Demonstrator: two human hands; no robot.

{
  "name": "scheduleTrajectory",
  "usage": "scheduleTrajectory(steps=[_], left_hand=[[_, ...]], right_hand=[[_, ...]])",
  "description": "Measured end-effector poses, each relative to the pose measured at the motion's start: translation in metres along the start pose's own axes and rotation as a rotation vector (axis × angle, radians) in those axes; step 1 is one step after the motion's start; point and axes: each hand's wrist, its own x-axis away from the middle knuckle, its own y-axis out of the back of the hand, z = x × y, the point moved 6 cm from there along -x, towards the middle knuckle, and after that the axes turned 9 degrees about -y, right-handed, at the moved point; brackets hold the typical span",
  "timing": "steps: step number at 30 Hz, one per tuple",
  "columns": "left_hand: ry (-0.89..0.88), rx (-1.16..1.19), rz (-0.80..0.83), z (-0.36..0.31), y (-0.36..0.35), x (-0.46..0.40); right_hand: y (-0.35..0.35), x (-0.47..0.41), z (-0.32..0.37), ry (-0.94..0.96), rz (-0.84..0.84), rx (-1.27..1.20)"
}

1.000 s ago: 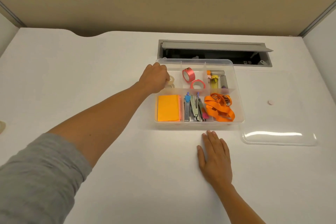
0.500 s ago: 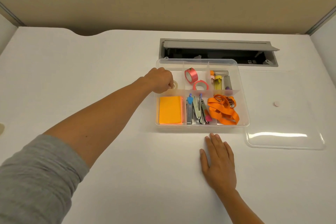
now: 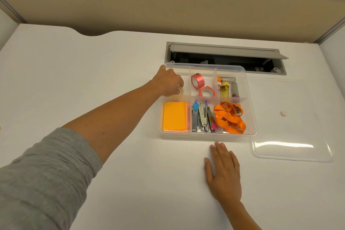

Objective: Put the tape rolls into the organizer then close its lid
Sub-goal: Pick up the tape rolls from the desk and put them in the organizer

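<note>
White desk (image 3: pixel 93 73) fills the view, and the clear organizer (image 3: pixel 251 110) stands on it in front of a grey cable hatch (image 3: pixel 224 50). Since half a second ago the left hand (image 3: pixel 168 84) has sunk lower into the organizer's back-left compartment, fingers pinching a clear tape roll (image 3: pixel 180 91) near the floor; I judge release is close. Two pink tape rolls (image 3: pixel 197 80) lie in the compartment just right of it. The lid (image 3: pixel 291 147) rests flat to the right of the organizer, touching its corner. The right hand (image 3: pixel 224 172) lies spread and flat before the organizer, with free desk toward the lid.
</note>
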Motion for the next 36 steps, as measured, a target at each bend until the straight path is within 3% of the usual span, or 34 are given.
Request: scheduleTrajectory(steps=[8,31,36], left_hand=[[0.037,0.015,-0.067,0.003,0.004,0.002],[0.079,-0.045,-0.034,-0.001,0.004,-0.007],[0.153,0.139,-0.114,0.008,0.014,0.004]], right_hand=[[-0.002,0.000,-0.002,-0.007,-0.006,0.011],[-0.001,-0.001,-0.002,0.017,-0.034,-0.002],[0.000,-0.001,0.000,0.022,-0.036,-0.010]])
